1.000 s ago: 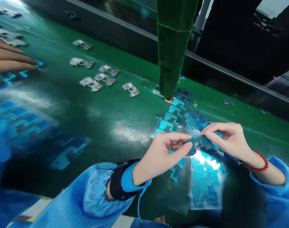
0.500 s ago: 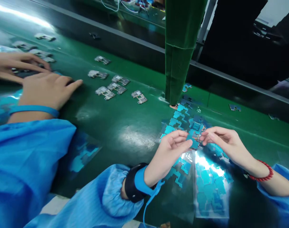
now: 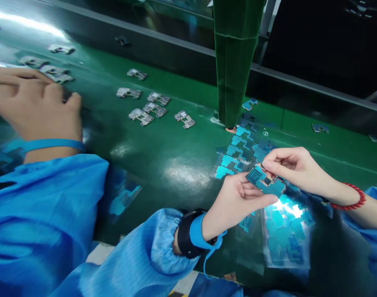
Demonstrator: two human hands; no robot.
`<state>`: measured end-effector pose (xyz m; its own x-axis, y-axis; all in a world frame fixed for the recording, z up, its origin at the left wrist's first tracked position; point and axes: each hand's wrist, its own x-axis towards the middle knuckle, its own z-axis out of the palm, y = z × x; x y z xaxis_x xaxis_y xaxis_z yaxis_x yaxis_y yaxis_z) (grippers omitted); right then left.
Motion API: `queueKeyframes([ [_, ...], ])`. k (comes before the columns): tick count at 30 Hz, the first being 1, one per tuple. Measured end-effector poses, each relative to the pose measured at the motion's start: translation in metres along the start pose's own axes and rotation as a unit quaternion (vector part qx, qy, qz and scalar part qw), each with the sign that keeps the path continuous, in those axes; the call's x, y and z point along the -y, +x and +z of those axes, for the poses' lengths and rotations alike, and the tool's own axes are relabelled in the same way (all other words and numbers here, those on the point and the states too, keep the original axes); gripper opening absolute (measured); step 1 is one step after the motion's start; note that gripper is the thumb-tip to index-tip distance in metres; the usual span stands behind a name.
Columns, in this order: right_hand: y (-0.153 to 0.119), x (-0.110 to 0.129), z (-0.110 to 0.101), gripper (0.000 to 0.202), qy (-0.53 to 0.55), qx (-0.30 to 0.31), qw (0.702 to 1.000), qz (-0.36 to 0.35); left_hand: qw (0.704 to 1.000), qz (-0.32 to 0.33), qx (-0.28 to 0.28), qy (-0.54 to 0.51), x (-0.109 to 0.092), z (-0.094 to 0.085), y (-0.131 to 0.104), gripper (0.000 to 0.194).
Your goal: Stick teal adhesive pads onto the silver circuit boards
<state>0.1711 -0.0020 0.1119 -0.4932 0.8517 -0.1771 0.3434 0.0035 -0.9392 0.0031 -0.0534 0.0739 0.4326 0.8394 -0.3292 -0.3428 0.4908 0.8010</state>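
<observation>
Board (image 3: pixel 274 189) turned, long axis slanting down rightward | left hand (image 3: pixel 233 202) holds it from below | right hand (image 3: pixel 296 165) pinches upper edge

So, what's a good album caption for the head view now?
Left hand holding a circuit board, right hand pinching its edge, above a green table.

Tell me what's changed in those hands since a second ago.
The circuit board has been turned, its blue face now showing more fully. The left hand keeps hold of it; the right hand pinches its upper edge. The loose grey boards stay put on the green table.
</observation>
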Motion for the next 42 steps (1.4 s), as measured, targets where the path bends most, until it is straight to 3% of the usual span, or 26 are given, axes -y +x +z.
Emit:
queueKeyframes([
  [18, 0.002, 0.007, 0.000, 0.024, -0.013, 0.031, 0.999, -0.010, 1.000, 0.006, -0.002, -0.028, -0.002, 0.001, -0.002, 0.025],
  [25, 0.005, 0.006, 0.000, 0.025, -0.018, 0.031, 0.999, -0.015, 0.999, -0.004, -0.031, -0.025, 0.002, 0.000, 0.001, 0.022],
  [34, -0.009, -0.003, -0.010, 0.016, -0.070, -0.018, 0.997, -0.013, 0.994, 0.026, -0.092, -0.056, 0.003, 0.000, 0.004, 0.025],
  [42, -0.014, -0.002, -0.009, 0.019, -0.072, -0.021, 0.997, -0.009, 0.992, 0.087, -0.080, -0.047, -0.001, -0.004, 0.005, 0.022],
])
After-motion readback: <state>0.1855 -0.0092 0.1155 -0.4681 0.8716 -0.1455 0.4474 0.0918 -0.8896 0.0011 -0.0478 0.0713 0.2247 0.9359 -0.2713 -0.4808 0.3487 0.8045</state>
